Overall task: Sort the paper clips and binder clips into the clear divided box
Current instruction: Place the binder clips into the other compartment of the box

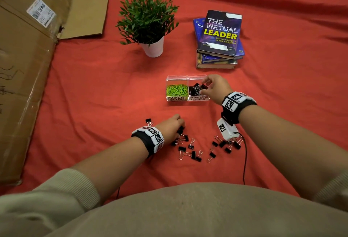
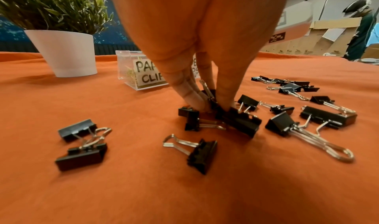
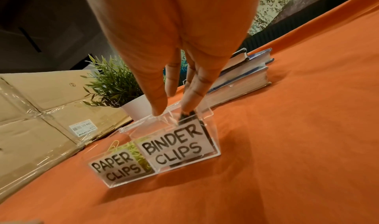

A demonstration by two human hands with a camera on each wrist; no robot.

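The clear divided box [image 1: 188,99] stands mid-cloth, with green paper clips [image 1: 177,90] in its left cell and black binder clips [image 1: 194,90] in its right. My right hand [image 1: 204,87] hovers over the right cell. In the right wrist view [image 3: 172,111] its fingers point down, their tips touch a binder clip [image 3: 187,116] at rim height, and the thumb stands apart by the divider. Nearer me, my left hand [image 1: 180,129] pinches one binder clip [image 2: 212,92] among several loose binder clips [image 1: 190,150] on the cloth. Another cluster [image 1: 226,145] lies under my right wrist.
A potted plant [image 1: 152,48] stands behind the box on the left and a stack of books [image 1: 220,35] behind it on the right. Flattened cardboard [image 1: 24,67] lines the left edge. A black cable [image 1: 244,161] runs from the right wrist camera. A person [image 2: 361,30] stands far off.
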